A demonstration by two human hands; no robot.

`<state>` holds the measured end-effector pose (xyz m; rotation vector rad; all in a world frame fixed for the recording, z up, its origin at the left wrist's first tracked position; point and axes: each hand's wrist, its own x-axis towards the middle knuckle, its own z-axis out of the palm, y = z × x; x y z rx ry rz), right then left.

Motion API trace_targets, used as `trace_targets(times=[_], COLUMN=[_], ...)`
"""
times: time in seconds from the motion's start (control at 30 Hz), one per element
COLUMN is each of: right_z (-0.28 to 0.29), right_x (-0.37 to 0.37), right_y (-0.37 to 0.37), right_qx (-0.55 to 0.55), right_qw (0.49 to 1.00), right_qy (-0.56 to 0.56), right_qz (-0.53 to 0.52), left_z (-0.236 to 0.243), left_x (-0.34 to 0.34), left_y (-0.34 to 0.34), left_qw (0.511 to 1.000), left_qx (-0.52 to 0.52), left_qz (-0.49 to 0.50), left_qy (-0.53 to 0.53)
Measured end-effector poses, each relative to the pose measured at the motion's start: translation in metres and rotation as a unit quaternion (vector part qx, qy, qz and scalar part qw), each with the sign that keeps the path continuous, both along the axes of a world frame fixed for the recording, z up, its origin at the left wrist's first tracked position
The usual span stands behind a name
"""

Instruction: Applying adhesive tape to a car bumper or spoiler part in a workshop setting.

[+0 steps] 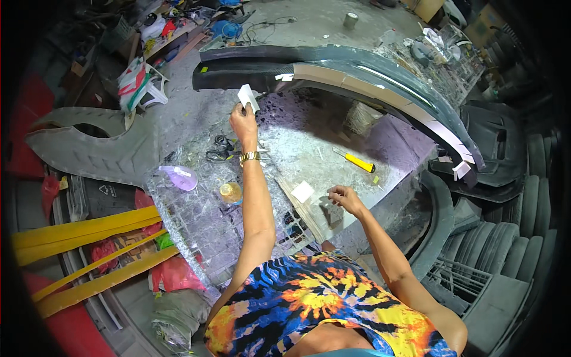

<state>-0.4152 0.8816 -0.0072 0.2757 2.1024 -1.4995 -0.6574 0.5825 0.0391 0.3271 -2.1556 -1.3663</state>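
Note:
My left hand is raised near the far side of the table, pinching a folded white piece of card. Just beyond it curves a long dark car body panel, with beige strips along part of its face. My right hand hovers over the near part of the table, fingers loosely bent and apart, with nothing visible in them. To its left lies a white square of card. A yellow utility knife rests farther off. Black scissors lie beside my left wrist.
A purple bottle and an amber tape roll are on the worn table. Grey curved panels stand at the left, above yellow bars. Dark parts crowd the right. A can stands on the far floor.

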Motion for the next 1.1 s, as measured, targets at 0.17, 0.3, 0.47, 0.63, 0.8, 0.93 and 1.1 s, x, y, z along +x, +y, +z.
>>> trace_targets(times=[0.17,0.3,0.47,0.63,0.8,0.93,1.1], right_z=[-0.001,0.002,0.003,0.001,-0.003,-0.004,0.000], right_x=[-0.004,-0.002,0.001,0.004,0.003,0.001,0.000], right_y=[0.003,0.009,0.008,0.012,0.011,0.013,0.009], right_qx=[-0.002,0.003,0.007,-0.002,-0.006,0.003,-0.005], right_qw=[1.000,1.000,1.000,0.999,0.999,0.999,1.000], right_qy=[0.001,0.008,0.021,0.025,0.023,0.028,0.020], right_qz=[0.002,-0.002,-0.013,-0.020,-0.021,-0.015,-0.020], left_z=[0.001,0.008,0.007,0.010,0.010,0.017,0.020], left_x=[-0.008,-0.009,-0.015,-0.017,-0.018,-0.017,-0.016], left_y=[0.013,0.034,0.035,0.038,0.037,0.041,0.038], left_qw=[0.992,0.982,0.977,0.975,0.975,0.976,0.975], left_qx=[-0.072,-0.097,-0.140,-0.160,-0.161,-0.160,-0.168], left_qz=[-0.099,-0.154,-0.149,-0.143,-0.138,-0.138,-0.135], left_qy=[-0.010,0.040,0.063,0.060,0.064,0.045,0.045])
